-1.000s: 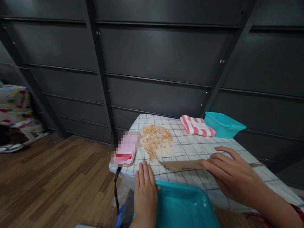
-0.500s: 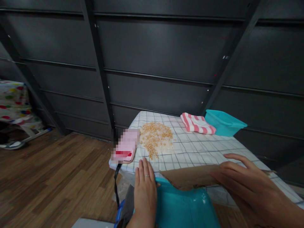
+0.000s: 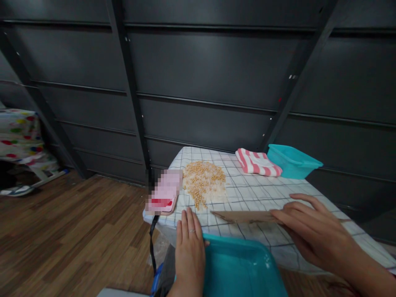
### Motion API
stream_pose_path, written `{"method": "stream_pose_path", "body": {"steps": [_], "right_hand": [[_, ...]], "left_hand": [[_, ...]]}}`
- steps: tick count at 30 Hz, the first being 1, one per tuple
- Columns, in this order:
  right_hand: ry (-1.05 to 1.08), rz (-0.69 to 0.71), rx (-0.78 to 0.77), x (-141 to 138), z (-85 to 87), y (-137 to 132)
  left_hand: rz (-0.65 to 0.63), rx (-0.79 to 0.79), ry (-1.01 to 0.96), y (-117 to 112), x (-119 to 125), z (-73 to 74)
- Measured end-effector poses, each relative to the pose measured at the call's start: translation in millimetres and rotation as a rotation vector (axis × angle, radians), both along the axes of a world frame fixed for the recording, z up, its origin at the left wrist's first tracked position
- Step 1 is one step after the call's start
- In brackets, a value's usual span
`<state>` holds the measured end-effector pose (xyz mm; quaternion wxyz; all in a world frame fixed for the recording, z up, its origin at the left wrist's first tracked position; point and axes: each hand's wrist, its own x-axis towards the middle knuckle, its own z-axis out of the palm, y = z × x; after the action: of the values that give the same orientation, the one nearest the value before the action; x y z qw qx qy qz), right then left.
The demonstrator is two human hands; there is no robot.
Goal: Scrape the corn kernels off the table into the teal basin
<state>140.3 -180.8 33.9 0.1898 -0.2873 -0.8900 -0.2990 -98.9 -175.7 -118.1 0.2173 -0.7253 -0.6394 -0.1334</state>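
Observation:
A flat piece of brown cardboard (image 3: 244, 216) is pinched in my right hand (image 3: 312, 231). Its long edge is held over the near part of the checked cloth, just beyond a teal plastic basin (image 3: 244, 268). My left hand (image 3: 190, 251) is at the basin's left rim, fingers stretched forward along the outside and the thumb tip over the rim; a ring is on one finger. Beyond the left fingertips lies a spread of yellow beans (image 3: 202, 173) mixed with pale grains on the cloth. The cardboard does not touch this pile.
A pink phone-like item (image 3: 165, 192), partly pixelated, lies at the table's left edge, with a black strap (image 3: 151, 243) hanging down. Toward the back right are a folded red-and-white striped towel (image 3: 258, 162) and a second teal basin (image 3: 293, 163). Dark panelling (image 3: 204, 62) stands behind the table.
My right hand has tilted the cardboard, so less of its face shows and its lower edge has risen off the near basin. My left hand stays at the rim.

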Motion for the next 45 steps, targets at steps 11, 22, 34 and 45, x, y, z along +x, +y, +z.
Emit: {"method": "stream_pose_path", "body": {"steps": [11,22,34,45], "right_hand": [[-0.066,-0.008,0.172,-2.7,-14.2,40.4],[0.009,-0.147,0.202,28.7,12.1,90.7],[0.012,-0.244,0.192,25.5,-16.3,117.1],[0.057,-0.368,0.161,39.8,-5.7,115.6]], "left_hand": [[0.005,0.022,0.053,1.5,1.8,-1.4],[-0.019,0.108,0.071,2.9,1.8,1.0],[-0.022,0.084,0.098,5.6,1.4,-15.2],[0.007,0.132,0.095,5.5,10.8,-3.1]]}}
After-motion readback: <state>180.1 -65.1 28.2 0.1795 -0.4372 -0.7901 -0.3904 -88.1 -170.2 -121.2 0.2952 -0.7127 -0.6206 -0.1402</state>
